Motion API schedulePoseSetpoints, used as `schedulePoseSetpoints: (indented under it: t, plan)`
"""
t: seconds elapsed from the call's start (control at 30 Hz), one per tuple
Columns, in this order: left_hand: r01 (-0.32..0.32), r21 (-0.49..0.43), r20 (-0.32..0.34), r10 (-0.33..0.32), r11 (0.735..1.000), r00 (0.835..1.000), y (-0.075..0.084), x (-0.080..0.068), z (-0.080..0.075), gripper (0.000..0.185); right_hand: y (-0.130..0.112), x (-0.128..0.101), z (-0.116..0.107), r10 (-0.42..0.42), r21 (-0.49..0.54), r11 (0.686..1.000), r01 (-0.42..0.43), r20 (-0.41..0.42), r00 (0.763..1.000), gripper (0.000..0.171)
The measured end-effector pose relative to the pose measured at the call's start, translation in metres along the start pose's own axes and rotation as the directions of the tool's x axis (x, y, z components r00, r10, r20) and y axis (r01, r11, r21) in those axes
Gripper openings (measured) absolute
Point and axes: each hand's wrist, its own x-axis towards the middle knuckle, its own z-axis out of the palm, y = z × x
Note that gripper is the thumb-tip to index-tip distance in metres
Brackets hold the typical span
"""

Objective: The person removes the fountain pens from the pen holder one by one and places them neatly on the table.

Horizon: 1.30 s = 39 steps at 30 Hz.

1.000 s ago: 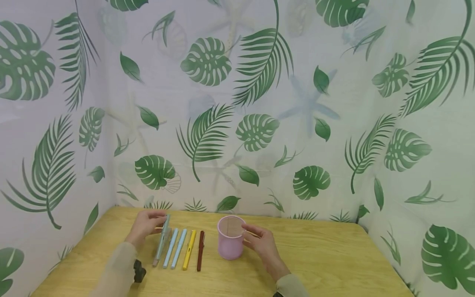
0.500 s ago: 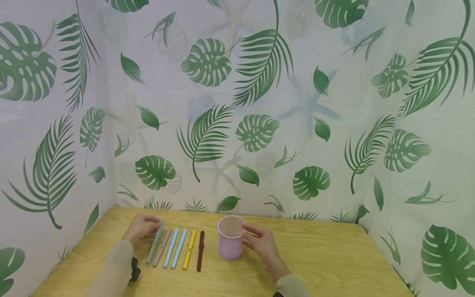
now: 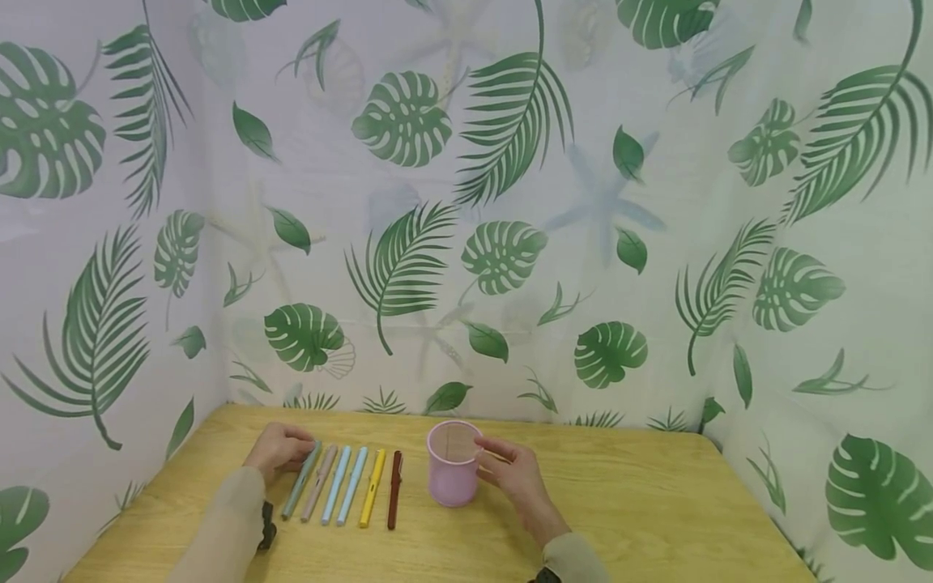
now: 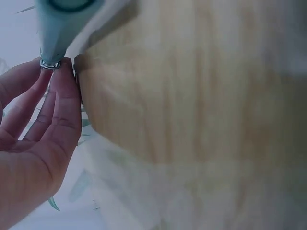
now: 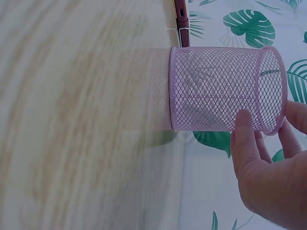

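Note:
In the head view my left hand [image 3: 275, 451] is at the far end of a grey-green pen [image 3: 299, 487], the leftmost of a row on the table. The left wrist view has that pen's end [image 4: 60, 33] large and blurred, pinched between thumb and fingertips. My right hand [image 3: 521, 484] holds a pink mesh pen holder [image 3: 452, 483] by its right side at the rim. Seen from the right wrist, the pen holder [image 5: 216, 88] stands upright on the table, one digit against the mesh and others at the rim.
Right of the green pen lie a pinkish-beige pen [image 3: 318, 484], two light blue pens [image 3: 353, 487], a yellow pen [image 3: 372, 489] and a dark red pen [image 3: 394, 491], roughly parallel. A leaf-patterned cloth [image 3: 510, 308] stands behind the wooden table [image 3: 641, 518].
My left hand has moved left and down with the green pen, from over the beige pen to the row's left end. The right hand and pen holder have stayed in place.

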Motion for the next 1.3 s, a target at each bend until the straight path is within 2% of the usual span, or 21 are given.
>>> schedulePoseSetpoints:
  t: [0.17, 0.47, 0.7, 0.97, 1.3]
  plan:
    - [0.007, 0.017, -0.029, -0.006, 1.0, 1.0, 0.0012, 0.0019, 0.0013, 0.022, -0.0008, 0.001, -0.0004, 0.002, 0.0, 1.0, -0.002, 0.01, 1.0, 0.036]
    - [0.019, 0.113, -0.068, -0.011, 0.993, 0.998, 0.0079, 0.0048, 0.0044, 0.015, -0.0023, 0.0039, -0.0002, 0.002, 0.006, 1.0, -0.002, 0.0, 1.0, 0.035]
    - [0.05, 0.117, -0.067, -0.042, 0.992, 0.997, 0.0092, 0.0077, 0.0032, 0.017, -0.003, 0.0026, 0.0004, 0.0, 0.001, 1.0, 0.0, -0.004, 1.0, 0.036]
    - [0.028, 0.132, -0.067, -0.019, 0.991, 0.998, 0.0033, 0.007, -0.0002, 0.022, -0.0015, 0.0033, -0.0001, 0.007, 0.006, 1.0, -0.007, -0.011, 1.0, 0.036]
    - [0.05, 0.12, -0.071, -0.042, 0.992, 0.997, 0.004, 0.0014, -0.0014, 0.019, -0.0003, 0.001, -0.0005, -0.003, 0.001, 1.0, 0.003, -0.007, 1.0, 0.037]
